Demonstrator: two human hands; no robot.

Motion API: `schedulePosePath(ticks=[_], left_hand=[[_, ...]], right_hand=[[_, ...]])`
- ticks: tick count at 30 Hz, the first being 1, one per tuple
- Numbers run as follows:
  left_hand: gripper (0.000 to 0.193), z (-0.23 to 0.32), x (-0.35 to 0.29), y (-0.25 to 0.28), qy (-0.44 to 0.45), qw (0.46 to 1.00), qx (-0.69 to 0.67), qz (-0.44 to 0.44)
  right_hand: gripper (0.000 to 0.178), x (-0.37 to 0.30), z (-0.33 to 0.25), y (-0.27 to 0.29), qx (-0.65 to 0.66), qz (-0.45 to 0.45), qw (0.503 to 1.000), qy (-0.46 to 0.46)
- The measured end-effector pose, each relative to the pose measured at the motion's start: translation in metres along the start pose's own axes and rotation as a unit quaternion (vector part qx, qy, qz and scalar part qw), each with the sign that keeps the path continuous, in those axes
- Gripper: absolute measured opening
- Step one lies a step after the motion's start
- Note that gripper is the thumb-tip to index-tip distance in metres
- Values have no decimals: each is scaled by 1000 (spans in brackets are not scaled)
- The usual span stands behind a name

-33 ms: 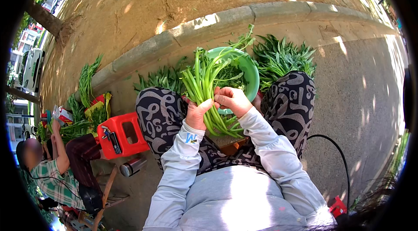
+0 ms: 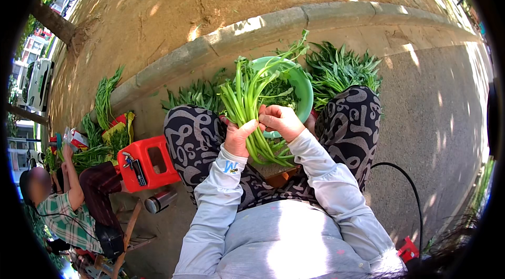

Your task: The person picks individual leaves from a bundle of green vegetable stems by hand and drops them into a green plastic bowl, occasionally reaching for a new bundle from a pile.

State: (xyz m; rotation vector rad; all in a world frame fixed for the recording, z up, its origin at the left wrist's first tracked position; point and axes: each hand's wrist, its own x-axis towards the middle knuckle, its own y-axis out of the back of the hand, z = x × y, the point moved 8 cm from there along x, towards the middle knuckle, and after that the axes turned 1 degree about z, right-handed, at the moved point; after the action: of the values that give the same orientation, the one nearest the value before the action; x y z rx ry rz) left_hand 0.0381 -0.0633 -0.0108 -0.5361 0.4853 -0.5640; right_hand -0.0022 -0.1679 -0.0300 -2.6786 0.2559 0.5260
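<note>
My left hand (image 2: 238, 137) is wrapped round a bunch of long green vegetable stems (image 2: 243, 97), possibly water spinach, held between my knees. Its cut ends fan up and out, and more stems hang below my fingers. Thumb and fingertips of my right hand (image 2: 281, 121) are pinched together at the bunch's right side, seemingly on a stem; the exact grip is partly hidden. Just beyond and beneath my hands stands a light green plastic basin (image 2: 303, 89) with loose leaves (image 2: 279, 91) in it. The bunch covers part of its left side.
Leafy greens lie in piles right (image 2: 344, 68) and left (image 2: 197, 96) of the basin. A red plastic stool (image 2: 168, 173) with small tools on it and a metal flask (image 2: 159, 202) are at my left. Beyond sits another person (image 2: 71, 202) near more greens. A stone kerb (image 2: 231, 37) runs ahead.
</note>
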Motion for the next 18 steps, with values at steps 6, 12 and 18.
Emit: schedulePosePath(ticks=[6,12,18], left_hand=[[35,0,-2,-8,6,1000,9,-16],[33,-10,-2,1,30,998,41,-35],[33,-9,-2,-4,33,998,28,-50]], right_hand=[[18,2,-4,-7,-2,-37,998,41],[20,-3,-21,-6,-188,10,976,110],[22,1,-9,-4,-76,-10,994,72]])
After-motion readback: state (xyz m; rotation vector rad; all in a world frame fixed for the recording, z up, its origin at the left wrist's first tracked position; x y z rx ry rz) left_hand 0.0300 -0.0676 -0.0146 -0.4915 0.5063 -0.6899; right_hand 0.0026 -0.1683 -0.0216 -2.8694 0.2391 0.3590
